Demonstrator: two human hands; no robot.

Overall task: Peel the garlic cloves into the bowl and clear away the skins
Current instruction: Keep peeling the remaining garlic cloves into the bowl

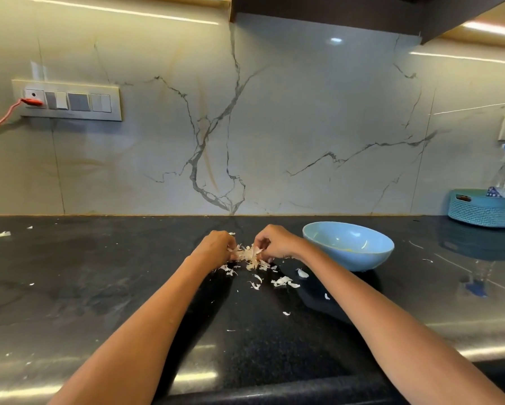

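Pinching one clump of skins (247, 254) from either side at frame center: left hand (214, 247) and right hand (276, 242), fingers curled. Lying scattered just below, more scraps on tabletop (99, 273). Sitting right, nearer right hand: bowl (348, 247).

We see a bright kitchen lit from above: warm strip lights (105, 8) run under the cabinets, far left and far right, and their streaks mirror on the glossy marble backsplash (274, 112). A small white glare spot sits high on the wall. The dark countertop (70, 287) catches long pale reflections near us and to the right. Soft shadows fall under the forearms and the blue bowl (349, 247). Wide-angle bending curves the edges, and fine detail looks slightly soft throughout.
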